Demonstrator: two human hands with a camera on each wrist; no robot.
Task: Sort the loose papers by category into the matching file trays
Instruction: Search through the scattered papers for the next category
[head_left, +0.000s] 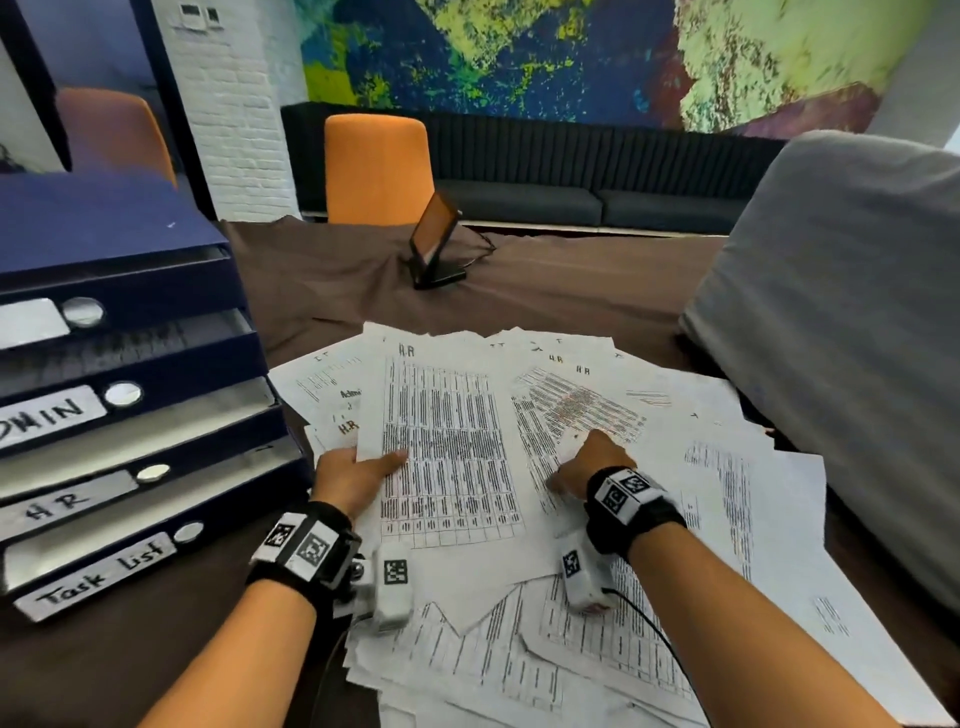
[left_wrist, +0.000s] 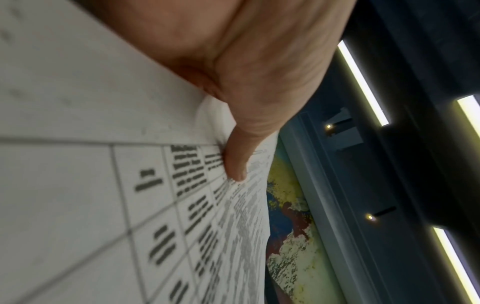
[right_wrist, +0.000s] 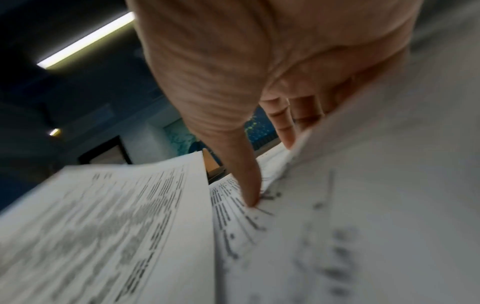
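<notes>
Loose printed papers (head_left: 727, 493) lie fanned over the brown table. My left hand (head_left: 358, 473) holds a table-printed sheet headed "HR" (head_left: 447, 447) by its left edge, thumb (left_wrist: 236, 164) on top and fingers hidden beneath the sheet (left_wrist: 78, 185). My right hand (head_left: 587, 465) is on the pile to the right. Its thumb (right_wrist: 249, 193) presses a printed sheet (head_left: 571, 410), while its fingers (right_wrist: 285, 127) slip behind the sheet's lifted edge (right_wrist: 389, 185), pinching it. A dark blue stack of file trays (head_left: 130, 415) stands at the left, with labels ADMIN (head_left: 47, 418), HR (head_left: 57, 512) and Task list (head_left: 98, 571).
A screen on a black stand (head_left: 434, 244) sits at the table's far middle, with an orange chair (head_left: 379, 166) behind it. A grey cushioned chair back (head_left: 841, 338) crowds the right side. Bare brown tablecloth (head_left: 571, 291) lies beyond the papers.
</notes>
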